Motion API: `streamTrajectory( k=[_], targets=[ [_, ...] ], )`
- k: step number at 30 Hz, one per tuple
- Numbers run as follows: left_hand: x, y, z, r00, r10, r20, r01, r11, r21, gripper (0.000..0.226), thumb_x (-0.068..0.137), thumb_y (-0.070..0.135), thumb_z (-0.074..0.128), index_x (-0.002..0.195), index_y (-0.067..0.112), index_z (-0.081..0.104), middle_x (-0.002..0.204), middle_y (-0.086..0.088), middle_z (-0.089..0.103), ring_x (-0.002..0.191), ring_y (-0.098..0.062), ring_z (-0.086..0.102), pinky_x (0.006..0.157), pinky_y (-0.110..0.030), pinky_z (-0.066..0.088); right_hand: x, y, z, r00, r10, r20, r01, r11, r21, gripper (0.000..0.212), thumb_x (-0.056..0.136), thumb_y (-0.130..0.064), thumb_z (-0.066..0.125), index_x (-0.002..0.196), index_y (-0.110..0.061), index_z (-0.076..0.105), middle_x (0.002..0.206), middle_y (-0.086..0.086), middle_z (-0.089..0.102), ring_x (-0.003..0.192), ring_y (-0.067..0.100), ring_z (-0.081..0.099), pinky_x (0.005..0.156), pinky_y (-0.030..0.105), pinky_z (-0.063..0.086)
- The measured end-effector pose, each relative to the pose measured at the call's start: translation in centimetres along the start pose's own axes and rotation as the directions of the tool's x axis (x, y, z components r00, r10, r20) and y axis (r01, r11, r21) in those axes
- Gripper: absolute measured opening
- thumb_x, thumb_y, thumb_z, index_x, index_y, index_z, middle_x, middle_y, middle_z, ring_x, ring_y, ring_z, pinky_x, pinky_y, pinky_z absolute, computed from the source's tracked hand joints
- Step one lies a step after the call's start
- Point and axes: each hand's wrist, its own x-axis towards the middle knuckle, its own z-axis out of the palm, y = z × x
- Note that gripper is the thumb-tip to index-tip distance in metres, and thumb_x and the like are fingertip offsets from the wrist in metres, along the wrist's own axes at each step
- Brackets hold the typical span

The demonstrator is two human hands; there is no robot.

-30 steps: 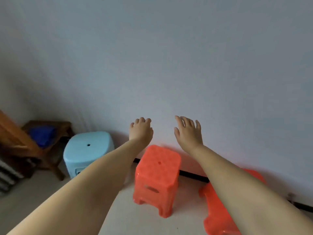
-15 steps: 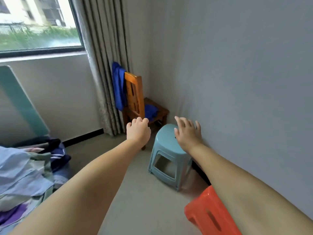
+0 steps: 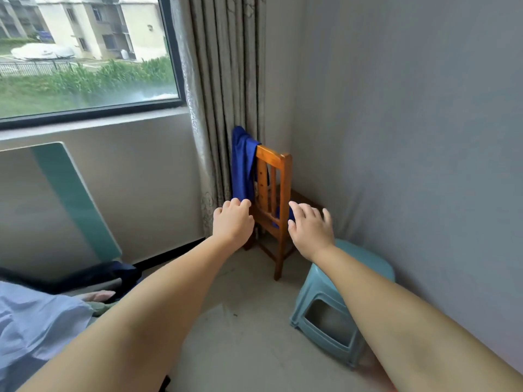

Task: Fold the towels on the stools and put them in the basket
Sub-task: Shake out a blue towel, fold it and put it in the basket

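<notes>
Both hands are held out in the air in front of the body, and nothing is gripped by either. On the left hand (image 3: 232, 222) the fingers are loosely curled downward, with empty space beneath them; on the right hand (image 3: 310, 226) the fingers are spread and nearly straight.

No basket can be seen anywhere in the view, so nothing can be said about what it holds. A pale blue-green plastic stool (image 3: 334, 301) with a cut-out opening in its side is stood on the floor against the grey wall, below the right forearm; part of its seat is covered by that forearm, and no towel is seen on the part that shows.

A wooden slat-back chair (image 3: 276, 193) is set in the corner beyond the hands, beside a beige pleated curtain (image 3: 223, 80). A deep blue cloth (image 3: 242, 165) is draped over the chair's back, and more blue fabric shows through the slats, partly hidden by the right hand. Whether the cloth is a towel cannot be told.

At the lower left, light blue fabric (image 3: 31, 329) is cut off by the frame edge, with dark fabric heaped behind it; what these pieces are cannot be made out.
</notes>
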Motion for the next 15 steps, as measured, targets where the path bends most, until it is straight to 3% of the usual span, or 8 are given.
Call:
streamTrajectory(
  k=[9, 15],
  targets=[
    [12.5, -2.5, 2.0, 1.0, 0.026, 0.016, -0.025, 0.997, -0.069, 0.036, 0.096, 0.024, 0.041, 0.13, 0.015, 0.046, 0.128, -0.008, 0.051, 0.121, -0.027, 0.045, 0.102, -0.038, 0.033, 13.0, -0.7, 2.6, 1.0, 0.016, 0.004, -0.016, 1.0, 0.012, 0.048, 0.101, -0.035, 0.029, 0.147, -0.023, 0.024, 0.147, 0.001, 0.039, 0.134, 0.021, 0.038, 0.117, 0.046, 0.017],
    [24.0, -5.0, 3.1, 0.998, -0.059, -0.001, 0.059, 0.993, -0.101, 0.036, 0.095, 0.025, 0.042, 0.129, 0.015, 0.047, 0.128, -0.01, 0.051, 0.122, -0.029, 0.044, 0.099, -0.041, 0.035, 25.4, 0.4, 3.6, 1.0, 0.012, -0.011, -0.012, 1.0, 0.024, 0.047, 0.101, -0.034, 0.028, 0.146, -0.021, 0.025, 0.145, 0.005, 0.041, 0.133, 0.024, 0.04, 0.115, 0.046, 0.022]
  ],
)
